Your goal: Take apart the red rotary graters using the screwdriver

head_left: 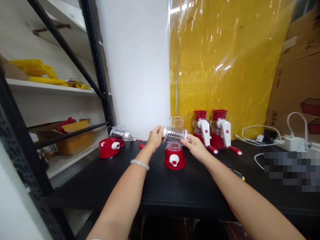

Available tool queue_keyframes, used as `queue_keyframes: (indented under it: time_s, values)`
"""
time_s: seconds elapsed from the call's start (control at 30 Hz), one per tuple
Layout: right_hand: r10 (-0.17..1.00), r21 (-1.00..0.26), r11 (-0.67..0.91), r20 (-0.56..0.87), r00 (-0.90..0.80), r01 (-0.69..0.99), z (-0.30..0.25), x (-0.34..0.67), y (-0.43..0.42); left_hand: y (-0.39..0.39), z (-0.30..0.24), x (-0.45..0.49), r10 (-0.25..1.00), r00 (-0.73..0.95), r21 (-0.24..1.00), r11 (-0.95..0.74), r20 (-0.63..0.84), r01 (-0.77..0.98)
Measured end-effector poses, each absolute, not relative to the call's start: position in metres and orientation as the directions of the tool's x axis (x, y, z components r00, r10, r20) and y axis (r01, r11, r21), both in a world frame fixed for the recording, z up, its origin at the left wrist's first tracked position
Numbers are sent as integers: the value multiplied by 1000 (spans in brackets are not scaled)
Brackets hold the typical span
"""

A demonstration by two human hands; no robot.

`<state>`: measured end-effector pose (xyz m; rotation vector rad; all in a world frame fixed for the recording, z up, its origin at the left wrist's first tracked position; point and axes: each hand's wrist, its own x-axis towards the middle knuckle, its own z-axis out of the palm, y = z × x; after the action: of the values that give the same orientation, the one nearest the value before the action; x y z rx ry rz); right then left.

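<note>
The counter (190, 190) carries everything. At its back right, a grater (220, 133) and its twin (200, 128) stand upright side by side, each with a hopper (219, 114) on top and a crank (226, 132) in front; by their look, these two are whole. At the far left is a third grater (118, 134), its crank on but no red hopper to be seen. A spare base (106, 148) overlaps it in view; whether the two are joined, I cannot tell.

In the middle, a clear body (176, 122) stands upright on its red base (182, 161). Those two appear joined, so that much looks done. The left hand (156, 137) pinches the left white end of the drum (175, 135) between thumb and fingers; the right hand (195, 145) has a like grip on the right end. The drum lies level at the clear body, above the red base, and whether it is seated inside or only held in front, I cannot tell. Judged against the pair, hopper and crank are still missing here. Smallest is the white knob (174, 160) on the red base's front; how tight it is does not show.
</note>
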<state>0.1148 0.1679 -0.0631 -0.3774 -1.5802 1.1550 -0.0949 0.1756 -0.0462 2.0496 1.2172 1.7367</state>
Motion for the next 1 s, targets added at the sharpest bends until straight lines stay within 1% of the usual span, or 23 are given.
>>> queue_keyframes:
  time_s: [0.13,0.23,0.37,0.47,0.53,0.67,0.73,0.8,0.93,1.0]
  values:
    - [744,-817,484,573,-344,-315,-66,114,169,179,-42,-96,701,23,634,-658,713,406]
    - [739,-801,526,597,-314,-286,-70,113,171,182,-42,-95,705,17,652,-664,709,366]
    - [741,-796,558,605,-292,-235,-72,112,173,185,-46,-91,713,-69,689,-641,697,338]
    - [749,-799,558,601,-278,-226,-72,112,172,187,-47,-89,710,-124,703,-629,693,332]
    - [754,-803,545,595,-279,-240,-72,112,172,186,-44,-91,723,-79,700,-627,686,341]
    - [762,-806,538,591,-266,-249,-73,113,172,187,-28,-94,776,120,698,-613,619,369]
    - [766,-803,545,594,-245,-240,-73,113,172,188,-23,-94,793,166,706,-601,586,375]
    - [775,-805,546,590,-224,-232,-72,112,171,188,-23,-92,794,146,713,-597,590,369]
    - [775,-805,558,592,-218,-203,-73,108,169,186,-33,-89,769,-10,723,-596,639,349]
    - [769,-802,567,598,-227,-190,-74,108,169,184,-35,-92,758,-27,710,-598,652,371]
